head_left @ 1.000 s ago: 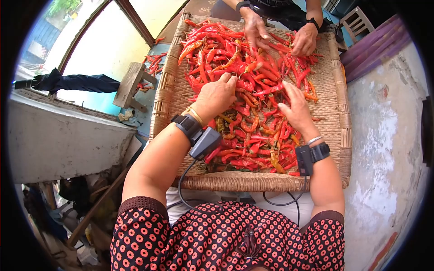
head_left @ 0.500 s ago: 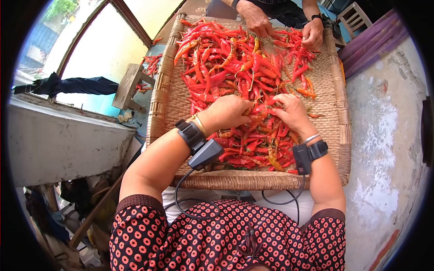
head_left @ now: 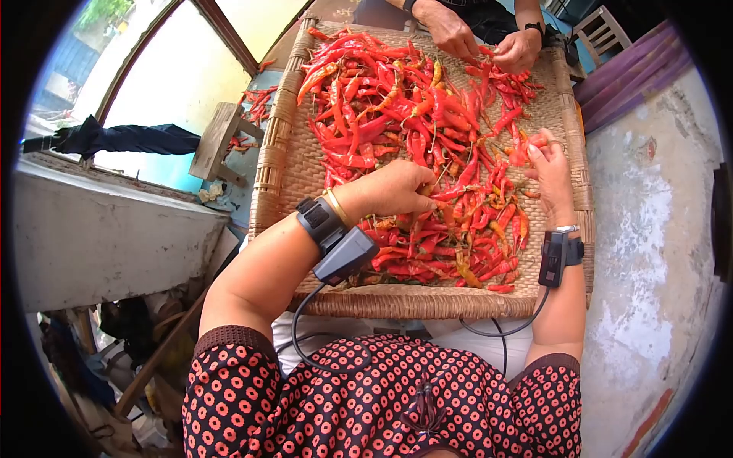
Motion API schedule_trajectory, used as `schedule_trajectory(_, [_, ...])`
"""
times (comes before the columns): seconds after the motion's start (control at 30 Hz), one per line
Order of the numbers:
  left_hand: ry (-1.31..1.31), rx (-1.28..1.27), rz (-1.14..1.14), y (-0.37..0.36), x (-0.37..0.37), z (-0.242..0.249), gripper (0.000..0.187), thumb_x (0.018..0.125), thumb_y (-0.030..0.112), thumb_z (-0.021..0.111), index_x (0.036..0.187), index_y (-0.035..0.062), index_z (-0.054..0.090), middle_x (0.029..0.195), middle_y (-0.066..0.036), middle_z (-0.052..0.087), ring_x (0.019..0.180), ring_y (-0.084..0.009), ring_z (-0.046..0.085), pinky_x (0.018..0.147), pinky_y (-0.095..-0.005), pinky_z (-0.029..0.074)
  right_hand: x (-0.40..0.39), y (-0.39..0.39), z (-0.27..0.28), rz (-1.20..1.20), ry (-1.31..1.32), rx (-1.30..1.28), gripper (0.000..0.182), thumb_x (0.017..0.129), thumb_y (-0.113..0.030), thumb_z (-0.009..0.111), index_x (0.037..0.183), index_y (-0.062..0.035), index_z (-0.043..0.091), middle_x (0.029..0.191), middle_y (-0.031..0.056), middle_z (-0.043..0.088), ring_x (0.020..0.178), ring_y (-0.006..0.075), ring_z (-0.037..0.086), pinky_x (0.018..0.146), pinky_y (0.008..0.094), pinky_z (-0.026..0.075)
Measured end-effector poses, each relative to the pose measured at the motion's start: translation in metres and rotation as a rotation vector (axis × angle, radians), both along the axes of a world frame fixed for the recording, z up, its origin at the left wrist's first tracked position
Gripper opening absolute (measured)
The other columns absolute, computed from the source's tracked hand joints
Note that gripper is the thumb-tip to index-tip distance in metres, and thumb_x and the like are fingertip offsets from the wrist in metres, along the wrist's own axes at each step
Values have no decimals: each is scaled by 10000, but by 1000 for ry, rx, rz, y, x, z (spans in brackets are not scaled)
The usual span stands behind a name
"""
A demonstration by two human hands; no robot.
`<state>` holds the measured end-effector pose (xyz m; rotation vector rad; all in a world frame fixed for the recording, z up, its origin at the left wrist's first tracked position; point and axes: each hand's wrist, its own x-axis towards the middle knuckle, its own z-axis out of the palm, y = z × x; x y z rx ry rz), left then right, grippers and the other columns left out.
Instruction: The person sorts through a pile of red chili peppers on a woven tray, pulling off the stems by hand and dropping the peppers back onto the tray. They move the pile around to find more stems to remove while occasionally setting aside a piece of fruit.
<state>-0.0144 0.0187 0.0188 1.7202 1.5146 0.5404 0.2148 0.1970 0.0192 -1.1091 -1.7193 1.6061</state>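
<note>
Red chili peppers (head_left: 366,130) lie heaped on a woven tray (head_left: 569,164), with a few orange and yellowish ones among them. My left hand (head_left: 395,188) is over the middle of the heap, its thumb and fingers closed near a thin stem; what it grips is too small to make out. Over the tray's right side, my right hand (head_left: 551,164) is raised with a red chili pepper (head_left: 537,142) between its thumb and fingers. Both wrists carry dark strapped devices with cables.
Across the tray, a co-worker's two hands (head_left: 450,32) meet over chili peppers at the far edge. A wooden stool (head_left: 217,145) and a folded dark umbrella (head_left: 130,141) are at the left. More peppers (head_left: 259,103) lie beyond the tray's left edge. A wall (head_left: 649,229) stands at the right.
My right hand has moved from the heap's middle to the right, with a red pepper in it. My left hand has barely shifted. The co-worker's hands have come closer together.
</note>
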Motion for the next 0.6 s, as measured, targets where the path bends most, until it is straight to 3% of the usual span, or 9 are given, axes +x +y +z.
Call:
schedule_trajectory(0.07, [11, 8, 2, 0, 1, 1, 259, 765, 200, 659, 927, 14, 582, 653, -70, 571, 623, -189, 562, 589, -317, 445, 8, 11, -20, -222, -241, 491, 453, 841, -123, 561, 1254, -23, 403, 1012, 84, 577, 773, 100, 590, 611, 207, 463])
schedule_trajectory(0.13, [-93, -20, 65, -1, 3, 2, 205, 799, 172, 629, 911, 9, 575, 633, -61, 585, 588, -149, 578, 562, -295, 454, 2, -5, -4, -183, -262, 546, 397, 842, -135, 570, 1205, -12, 465, 999, 87, 604, 766, 103, 594, 602, 214, 470])
schedule_trajectory(0.2, [-139, -44, 82, -1, 5, 1, 183, 814, 159, 611, 908, 6, 571, 633, -61, 591, 574, -133, 584, 551, -282, 457, -8, -22, 10, 197, -175, -31, 371, 814, -175, 617, 1120, 19, 534, 918, 91, 631, 726, 136, 601, 619, 253, 485])
schedule_trajectory(0.23, [-181, -66, 96, -1, 5, 1, 163, 829, 146, 594, 904, 3, 568, 633, -60, 598, 561, -116, 590, 540, -269, 460, -15, -34, 8, 179, -158, 13, 302, 796, -176, 636, 1010, 31, 588, 857, 79, 644, 686, 147, 596, 656, 274, 488])
schedule_trajectory(0.27, [-181, -67, 96, -1, 5, 1, 163, 829, 146, 594, 904, 3, 568, 633, -60, 598, 561, -116, 590, 540, -269, 460, -19, -38, 8, 179, -158, 13, 302, 796, -176, 636, 1010, 31, 588, 857, 79, 644, 686, 147, 596, 656, 274, 488])
schedule_trajectory(0.33, [-145, -67, 82, -1, 5, 2, 142, 839, 118, 565, 913, -3, 563, 619, -60, 591, 535, -112, 594, 530, -258, 465, -21, -42, 9, 314, -405, 627, 254, 794, -142, 629, 993, 13, 597, 856, 43, 637, 692, 117, 589, 639, 246, 481])
schedule_trajectory(0.4, [-144, -47, 85, 0, 6, -1, 145, 841, 119, 557, 919, -3, 563, 629, -66, 596, 556, -119, 599, 542, -266, 467, -23, -47, 10, 334, -437, 601, 221, 791, -114, 626, 976, 7, 603, 832, 12, 621, 706, 92, 581, 644, 230, 478])
schedule_trajectory(0.5, [-140, -28, 75, -1, 8, 1, 158, 840, 127, 549, 932, 0, 565, 644, -79, 598, 593, -137, 604, 568, -282, 470, -25, -59, 5, 478, -67, -91, 214, 810, -106, 613, 991, 4, 584, 802, 1, 583, 683, 88, 566, 640, 225, 477])
schedule_trajectory(0.6, [-108, 45, 41, -5, 11, -4, 160, 821, 132, 557, 922, 9, 575, 649, -90, 590, 612, -157, 598, 587, -293, 467, -32, -67, 12, 559, -89, -185, 183, 819, -114, 609, 967, -11, 578, 790, -7, 570, 649, 70, 547, 606, 206, 465])
